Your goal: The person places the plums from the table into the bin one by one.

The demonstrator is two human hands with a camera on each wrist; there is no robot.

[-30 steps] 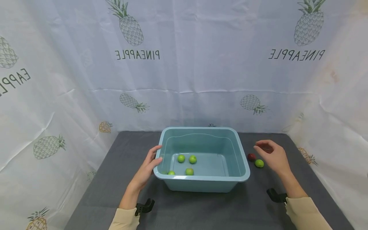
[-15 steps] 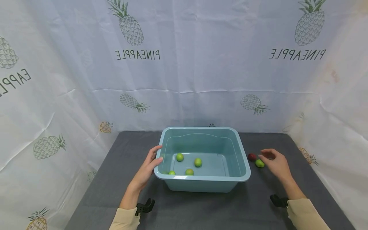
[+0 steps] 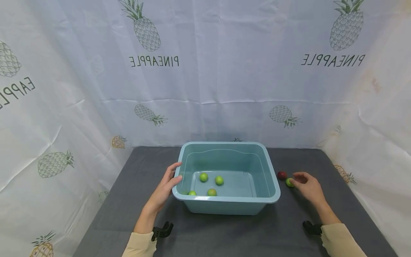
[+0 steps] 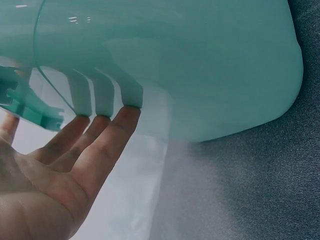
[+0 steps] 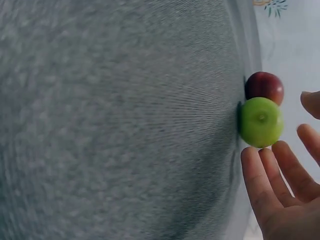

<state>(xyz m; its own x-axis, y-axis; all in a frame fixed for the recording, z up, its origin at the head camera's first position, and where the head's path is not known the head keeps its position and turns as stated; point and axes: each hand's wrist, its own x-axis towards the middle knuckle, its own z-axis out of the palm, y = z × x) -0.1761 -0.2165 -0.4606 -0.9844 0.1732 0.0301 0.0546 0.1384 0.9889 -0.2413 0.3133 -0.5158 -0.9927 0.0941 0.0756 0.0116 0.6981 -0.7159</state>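
Observation:
My left hand (image 3: 160, 191) holds the left side of a blue-green plastic tub (image 3: 224, 199), thumb over the rim. In the left wrist view, the fingertips (image 4: 129, 114) press against the tub's outer wall (image 4: 225, 65). Several green apples (image 3: 219, 180) lie on the tub floor. To the right of the tub, my right hand (image 3: 309, 187) is at a small green apple (image 3: 288, 182). Its fingers (image 5: 257, 185) are extended at the apple (image 5: 261, 125), with the thumb apart from it. A dark red apple (image 5: 263, 86) sits directly beyond the green one.
The tub stands on a dark grey cloth-covered table (image 3: 106, 221). White curtains (image 3: 221, 82) printed with pineapples hang behind the table and along both sides. Each wrist wears a black strap mount (image 3: 162, 230).
My right hand has moved down and nearer to the green apple beside the tub. Inside the tub, two green apples have rolled about slightly. The left hand keeps its place.

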